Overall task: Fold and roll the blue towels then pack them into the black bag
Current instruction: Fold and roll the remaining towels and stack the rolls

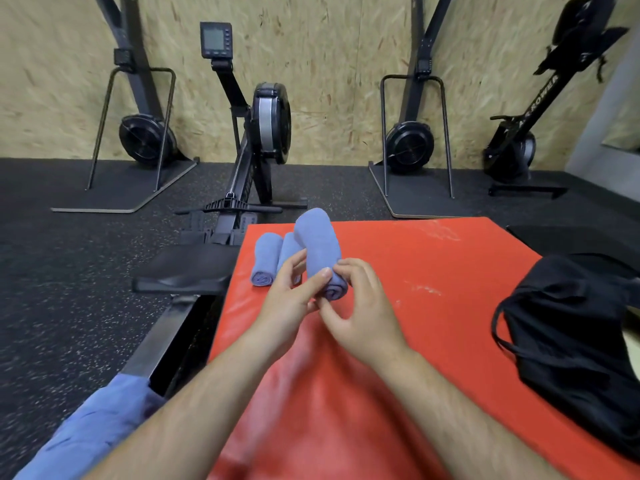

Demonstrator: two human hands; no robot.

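Both hands hold one rolled blue towel [318, 247] raised over the red padded bench [433, 271], its far end tilted upward. The left hand [287, 299] pinches the roll near its near end, with the thumb laid across the cloth. The right hand [363, 317] curls its fingers round the same end from the right. Just to the left, two more rolled towels lie side by side on the bench: the left roll [266, 258] and the middle roll [289, 249], which is partly hidden by the left hand. The black bag [568, 327] sits slumped at the bench's right edge, well apart from the towels. Loose blue cloth [93, 427] lies at the near left. A rowing machine [263, 133] stands beyond; its monitor [216, 39] is too blurred to read. On the far right an upright machine [543, 95] shows the word "ROWER".
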